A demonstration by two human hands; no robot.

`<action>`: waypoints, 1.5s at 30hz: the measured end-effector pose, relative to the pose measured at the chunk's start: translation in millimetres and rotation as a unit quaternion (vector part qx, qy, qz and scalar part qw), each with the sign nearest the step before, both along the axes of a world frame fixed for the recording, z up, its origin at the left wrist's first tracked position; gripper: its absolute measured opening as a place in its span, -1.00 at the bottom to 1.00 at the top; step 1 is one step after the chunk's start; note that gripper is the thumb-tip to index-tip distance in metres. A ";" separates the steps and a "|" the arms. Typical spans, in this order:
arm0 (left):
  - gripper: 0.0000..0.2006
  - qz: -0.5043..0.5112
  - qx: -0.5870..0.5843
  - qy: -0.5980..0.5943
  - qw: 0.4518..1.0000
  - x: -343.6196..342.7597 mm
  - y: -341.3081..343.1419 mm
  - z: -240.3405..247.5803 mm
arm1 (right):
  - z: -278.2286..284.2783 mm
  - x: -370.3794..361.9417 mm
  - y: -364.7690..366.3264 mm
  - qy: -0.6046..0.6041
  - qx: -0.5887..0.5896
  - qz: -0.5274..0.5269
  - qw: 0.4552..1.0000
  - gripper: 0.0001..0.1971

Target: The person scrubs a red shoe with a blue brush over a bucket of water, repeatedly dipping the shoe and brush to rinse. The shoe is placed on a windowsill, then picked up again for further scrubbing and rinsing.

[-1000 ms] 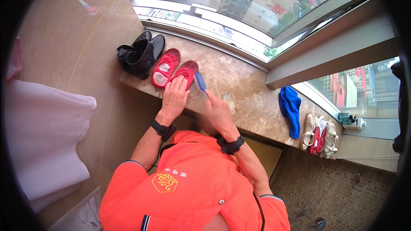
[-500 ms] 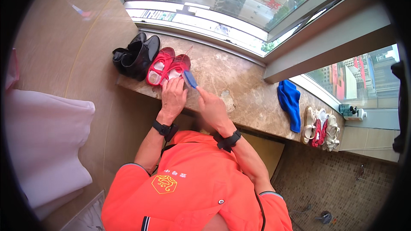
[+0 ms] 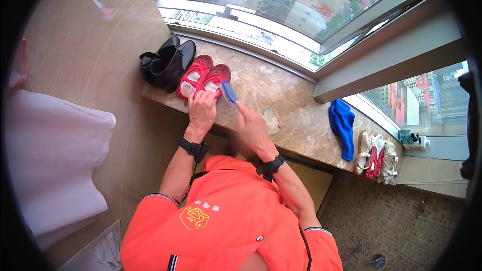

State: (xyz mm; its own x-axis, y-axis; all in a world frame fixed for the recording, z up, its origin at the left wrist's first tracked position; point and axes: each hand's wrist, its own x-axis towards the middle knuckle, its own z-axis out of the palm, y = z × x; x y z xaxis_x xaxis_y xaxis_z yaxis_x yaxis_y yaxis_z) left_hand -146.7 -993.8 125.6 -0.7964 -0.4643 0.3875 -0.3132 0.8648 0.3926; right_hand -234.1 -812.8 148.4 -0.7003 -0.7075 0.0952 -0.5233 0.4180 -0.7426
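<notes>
A pair of red shoes with pale insides stands on the brown stone ledge: one is the left red shoe [image 3: 193, 76], the other the right red shoe [image 3: 217, 76]. My left hand [image 3: 202, 111] has its curled fingers on the near end of the right one, gripping it; the fingertips are partly hidden. In my right hand [image 3: 253, 131] is a blue brush [image 3: 229, 92], held by its handle. Its bristled head lies close beside the right shoe; whether it touches cannot be made out.
Black ankle boots [image 3: 168, 65] stand left of the red shoes. Rightward on the ledge [image 3: 301, 120] lie a blue cloth [image 3: 341, 128] and several sandals [image 3: 375, 158], with bottles [image 3: 414, 139] behind. Windows border the far side. A white cloth [image 3: 60, 165] hangs at left.
The view has shifted slightly, so the ledge and shoes sit a little further right. My left hand stays on the right shoe, and my right hand keeps the brush beside it.
</notes>
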 end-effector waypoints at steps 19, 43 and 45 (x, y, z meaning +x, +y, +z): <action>-0.87 0.069 -0.216 0.059 0.972 -3.1 -51.0 36.4 | 13.0 7.1 -43.4 -0.002 -0.079 -0.009 0.997 -0.63; -0.68 -0.078 -0.078 -0.095 0.989 -1.3 24.1 -24.4 | 8.6 25.0 52.3 -0.007 0.111 -0.107 0.988 -0.62; -0.66 -0.108 -0.085 -0.097 0.986 -12.2 36.3 -32.3 | 15.6 27.4 61.9 -0.011 0.094 -0.138 0.986 -0.64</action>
State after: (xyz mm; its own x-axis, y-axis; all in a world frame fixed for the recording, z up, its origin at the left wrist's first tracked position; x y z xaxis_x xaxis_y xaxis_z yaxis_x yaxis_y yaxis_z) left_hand -158.9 -957.5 93.3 -0.9364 -0.2177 0.2751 -0.1701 0.9676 0.1866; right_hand -206.7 -750.9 164.0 -0.8694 -0.4927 -0.0376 -0.3540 0.6742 -0.6482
